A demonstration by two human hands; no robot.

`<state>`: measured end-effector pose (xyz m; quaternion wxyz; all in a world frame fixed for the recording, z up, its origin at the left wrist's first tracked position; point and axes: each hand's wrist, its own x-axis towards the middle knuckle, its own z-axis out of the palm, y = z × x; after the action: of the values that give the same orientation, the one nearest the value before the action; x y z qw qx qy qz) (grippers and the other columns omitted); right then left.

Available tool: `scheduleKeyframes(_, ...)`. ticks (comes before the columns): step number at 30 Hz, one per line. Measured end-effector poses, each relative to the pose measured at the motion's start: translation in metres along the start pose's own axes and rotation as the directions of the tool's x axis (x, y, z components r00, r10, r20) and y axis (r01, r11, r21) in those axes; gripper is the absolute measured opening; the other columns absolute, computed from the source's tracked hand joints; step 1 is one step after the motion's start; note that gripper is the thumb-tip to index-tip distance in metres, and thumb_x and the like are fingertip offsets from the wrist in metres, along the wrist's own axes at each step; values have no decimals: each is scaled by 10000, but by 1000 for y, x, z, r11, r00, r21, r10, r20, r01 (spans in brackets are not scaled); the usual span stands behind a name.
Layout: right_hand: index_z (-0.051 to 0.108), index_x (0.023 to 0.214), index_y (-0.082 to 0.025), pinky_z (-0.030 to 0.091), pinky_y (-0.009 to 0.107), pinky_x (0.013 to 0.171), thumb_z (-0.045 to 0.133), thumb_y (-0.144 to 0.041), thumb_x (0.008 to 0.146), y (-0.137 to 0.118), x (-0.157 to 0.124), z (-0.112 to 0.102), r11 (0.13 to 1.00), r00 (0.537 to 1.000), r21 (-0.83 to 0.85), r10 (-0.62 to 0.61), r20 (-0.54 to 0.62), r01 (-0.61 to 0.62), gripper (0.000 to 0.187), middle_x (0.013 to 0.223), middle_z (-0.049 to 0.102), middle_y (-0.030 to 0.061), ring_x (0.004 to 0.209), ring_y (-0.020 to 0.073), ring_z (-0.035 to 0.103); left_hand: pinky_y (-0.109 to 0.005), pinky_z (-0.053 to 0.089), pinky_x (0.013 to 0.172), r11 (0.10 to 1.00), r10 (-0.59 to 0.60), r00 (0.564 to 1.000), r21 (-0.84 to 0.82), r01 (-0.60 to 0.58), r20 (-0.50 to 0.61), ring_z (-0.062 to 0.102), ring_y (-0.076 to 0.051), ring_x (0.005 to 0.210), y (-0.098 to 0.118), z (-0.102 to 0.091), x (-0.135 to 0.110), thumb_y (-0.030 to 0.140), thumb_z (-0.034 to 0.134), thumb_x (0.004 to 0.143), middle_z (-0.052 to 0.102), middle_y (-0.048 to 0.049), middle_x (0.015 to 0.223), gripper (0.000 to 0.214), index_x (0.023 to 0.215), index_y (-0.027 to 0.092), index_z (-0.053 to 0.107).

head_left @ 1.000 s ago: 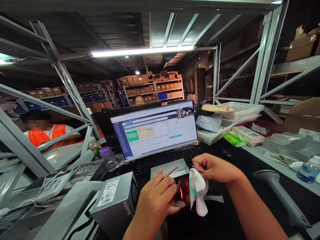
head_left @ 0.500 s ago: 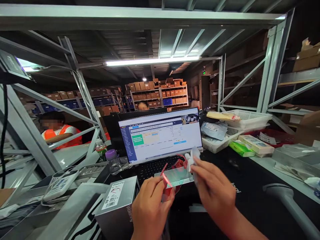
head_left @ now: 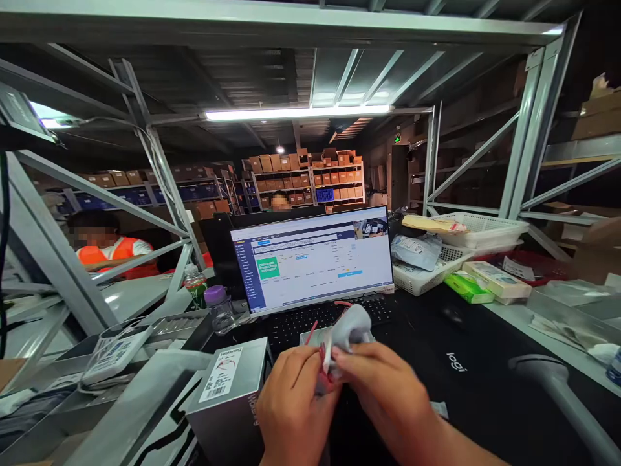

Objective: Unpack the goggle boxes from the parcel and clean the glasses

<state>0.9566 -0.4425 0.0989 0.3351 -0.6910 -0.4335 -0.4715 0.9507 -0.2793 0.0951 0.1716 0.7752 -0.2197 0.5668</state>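
White cloth (head_left: 356, 321) now bunches against the red glasses (head_left: 312, 332), over the worktop in front of the monitor (head_left: 315, 265); half a second ago, my feed showed the hands farther apart. My left hand (head_left: 295, 383) has its fingers closed on the frame, my right hand (head_left: 391, 382) pinches the cloth. I judge both now work one spot, though fingers hide the contact.

Passage: over black mat (head_left: 417, 343), right of centre, between right hand (head_left: 388, 382) and scanner (head_left: 565, 402) at lower right. Blocked: monitor (head_left: 315, 265) dead ahead at centre; gray box (head_left: 226, 408) lower left, just beside left hand (head_left: 295, 395); white basket (head_left: 412, 283) right of monitor.
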Motion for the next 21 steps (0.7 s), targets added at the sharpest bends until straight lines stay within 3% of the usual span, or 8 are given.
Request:
scheduleKeyframes(2, 667, 1130, -218, 614, 217, 753, 623, -129, 940, 14, 5, -13, 981, 971, 31, 193, -141, -191, 214, 924, 771, 13, 826, 136, 727, -279, 485, 774, 1000, 6, 1000, -19, -6, -1, 599, -169, 829, 4, 0, 1, 161, 656, 907, 673, -32, 867, 18, 891, 166, 653)
scheduleKeyframes(5, 674, 976, -231, 568, 223, 611, 740, -196, 833, 38, 9, -34, 883, 838, -33, 432, -334, -468, 162, 841, 731, -16, 654, 128, 679, -278, 483, 793, 998, -3, 1000, -56, 3, -3, 594, -166, 833, 6, 1, 2, 142, 671, 887, 668, -28, 868, 43, 869, 173, 648)
scheduleKeyframes(7, 678, 936, -221, 516, 233, 541, 749, -226, 796, 51, 11, -48, 807, 759, -79, 510, -405, -585, 157, 784, 701, -24, 573, 122, 619, -268, 477, 786, 998, -19, 1000, -63, 19, -4, 588, -158, 825, 7, 0, 3, 150, 684, 879, 660, -20, 865, 52, 861, 175, 642)
scheduleKeyframes(9, 689, 929, -218, 496, 252, 545, 742, -234, 785, 58, 13, -57, 773, 738, -169, 481, -472, -612, 154, 771, 689, -24, 552, 122, 580, -258, 472, 766, 997, -35, 999, -65, 35, 6, 585, -149, 804, 7, 1, 3, 156, 690, 874, 652, -8, 851, 66, 851, 180, 634)
scheduleKeyframes(12, 680, 853, -215, 506, 260, 579, 703, -184, 818, 55, 14, -57, 795, 794, -340, 269, -546, -503, 52, 789, 677, -4, 595, 129, 595, -259, 479, 752, 997, -25, 999, -65, 27, 29, 596, -150, 794, 8, 2, 3, 166, 673, 889, 653, -3, 839, 66, 848, 186, 626)
scheduleKeyframes(15, 697, 845, -206, 554, 240, 624, 653, -102, 868, 38, 15, -43, 898, 883, -306, 161, -441, -317, 116, 809, 681, 26, 694, 144, 662, -280, 494, 781, 999, 23, 999, -39, -21, 48, 618, -170, 817, 11, 4, 1, 196, 663, 911, 669, -18, 850, 54, 868, 182, 635)
scheduleKeyframes(18, 744, 995, -195, 605, 233, 722, 640, -106, 912, 19, 16, -31, 959, 946, -63, 261, -193, -277, 160, 893, 722, 52, 786, 153, 707, -299, 501, 785, 998, 68, 995, -10, -68, 74, 624, -180, 807, 11, 5, -1, 209, 672, 913, 687, -25, 856, 47, 892, 176, 646)
scheduleKeyframes(21, 705, 1231, -227, 612, 254, 879, 609, -127, 944, 9, 16, -35, 906, 905, 125, 379, 192, -405, 320, 1146, 718, 76, 1008, 173, 715, -291, 501, 747, 998, 66, 995, 18, -67, 69, 623, -178, 800, 7, 6, -2, 185, 651, 914, 694, -33, 869, 28, 895, 166, 645)
